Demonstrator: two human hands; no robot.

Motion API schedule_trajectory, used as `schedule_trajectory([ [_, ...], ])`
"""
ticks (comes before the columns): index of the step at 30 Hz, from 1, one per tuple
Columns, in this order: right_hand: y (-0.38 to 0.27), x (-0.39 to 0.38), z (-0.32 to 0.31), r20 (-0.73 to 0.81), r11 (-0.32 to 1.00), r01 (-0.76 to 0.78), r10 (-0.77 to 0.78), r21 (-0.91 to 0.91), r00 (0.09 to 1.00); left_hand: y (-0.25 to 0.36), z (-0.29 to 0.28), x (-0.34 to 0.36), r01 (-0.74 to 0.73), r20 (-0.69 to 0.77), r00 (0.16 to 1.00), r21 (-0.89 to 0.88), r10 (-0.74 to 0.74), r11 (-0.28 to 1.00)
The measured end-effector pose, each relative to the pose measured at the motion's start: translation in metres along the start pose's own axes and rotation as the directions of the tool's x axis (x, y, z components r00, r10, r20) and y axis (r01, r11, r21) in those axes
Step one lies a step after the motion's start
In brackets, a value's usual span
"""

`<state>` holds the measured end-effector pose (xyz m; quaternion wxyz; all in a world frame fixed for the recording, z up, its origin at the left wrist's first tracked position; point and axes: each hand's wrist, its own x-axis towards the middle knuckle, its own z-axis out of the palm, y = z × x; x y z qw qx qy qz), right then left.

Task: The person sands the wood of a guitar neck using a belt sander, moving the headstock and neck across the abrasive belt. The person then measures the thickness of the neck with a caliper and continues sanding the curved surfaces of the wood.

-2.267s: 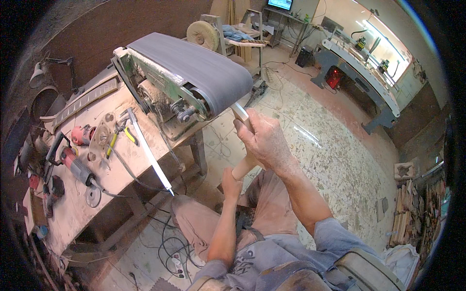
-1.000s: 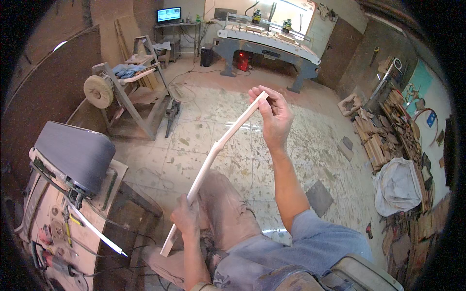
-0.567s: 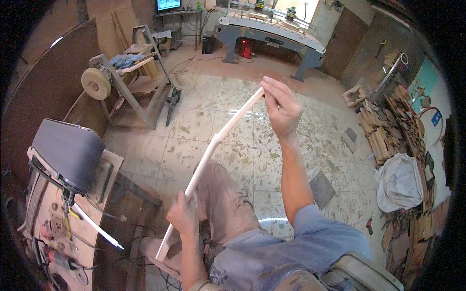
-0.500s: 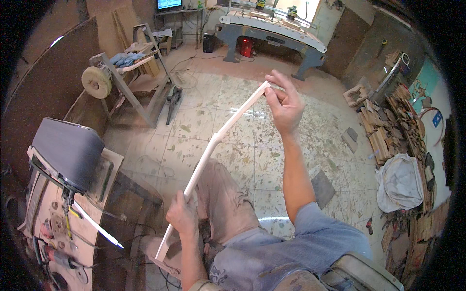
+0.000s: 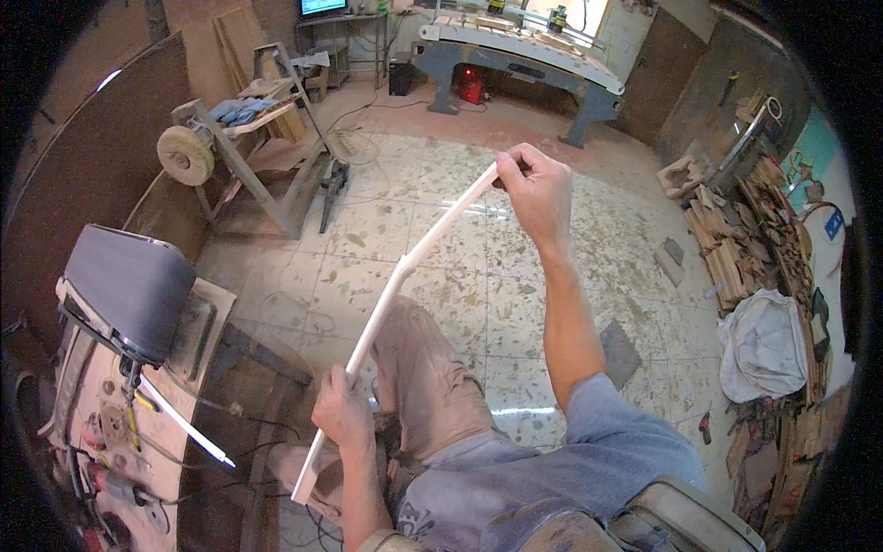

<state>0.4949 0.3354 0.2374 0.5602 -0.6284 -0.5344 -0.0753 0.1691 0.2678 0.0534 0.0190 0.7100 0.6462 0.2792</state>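
A long, thin, pale wooden strip [image 5: 430, 241] slants across my lap, with a bend and a small raised step near its middle. My left hand [image 5: 342, 407] is wrapped round its lower part, and the bottom end sticks out below my fist. Farther up, my right hand [image 5: 537, 191] is closed on the upper tip, thumb against curled fingers. To the left stands a belt sander [image 5: 131, 290] with a dark grey belt, apart from both hands.
The sander sits on a workbench [image 5: 92, 386] holding a red-and-grey power tool [image 5: 120, 483]. A buffing wheel [image 5: 186, 155] on a wooden frame stands far left. A large gantry machine [image 5: 524, 64] is at the back. Wood offcuts [image 5: 722, 244] and a white sack [image 5: 763, 345] lie right.
My right hand's fingers, stretched out before, have curled in round the strip's tip. The strip has shifted only slightly, and my left hand keeps its hold.
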Motion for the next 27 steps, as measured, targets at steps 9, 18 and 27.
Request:
schedule_trajectory([
  [9,0.004,0.011,-0.005,0.215,0.931,-0.214,0.154,0.296,0.964,-0.009,0.004,-0.007,-0.007,0.012,1.0,-0.003,0.007,1.0],
  [18,-0.009,0.008,-0.003,0.353,0.799,-0.21,-0.003,0.564,0.936,-0.016,-0.002,0.001,-0.027,-0.049,0.999,-0.153,0.02,0.988],
  [27,-0.092,0.029,0.02,0.324,0.811,0.03,-0.267,0.584,0.908,-0.025,0.001,0.052,0.031,0.062,0.998,-0.354,-0.01,0.935],
])
